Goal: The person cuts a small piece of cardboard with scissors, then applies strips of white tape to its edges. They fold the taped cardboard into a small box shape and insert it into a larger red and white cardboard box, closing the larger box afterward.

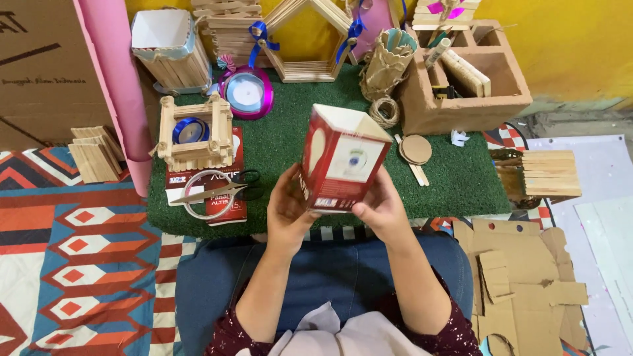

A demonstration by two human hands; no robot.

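I hold a small red and white cardboard box (339, 158) up over the near edge of a green turf mat (455, 175). My left hand (289, 211) grips its lower left side, and my right hand (381, 207) grips its lower right corner. The box is tilted, its pale top panel facing up and a round mark on its front. Both forearms reach up from my lap, sleeves dark with a small pattern.
On the mat lie scissors (221, 189) over a tape ring, a stick-built frame with blue ribbon (194, 132), a purple ribbon spool (247, 92), a stick house (306, 36), a twine-wrapped cup (389, 62) and a cardboard organiser (465, 79). Cardboard scraps (521, 277) lie at right.
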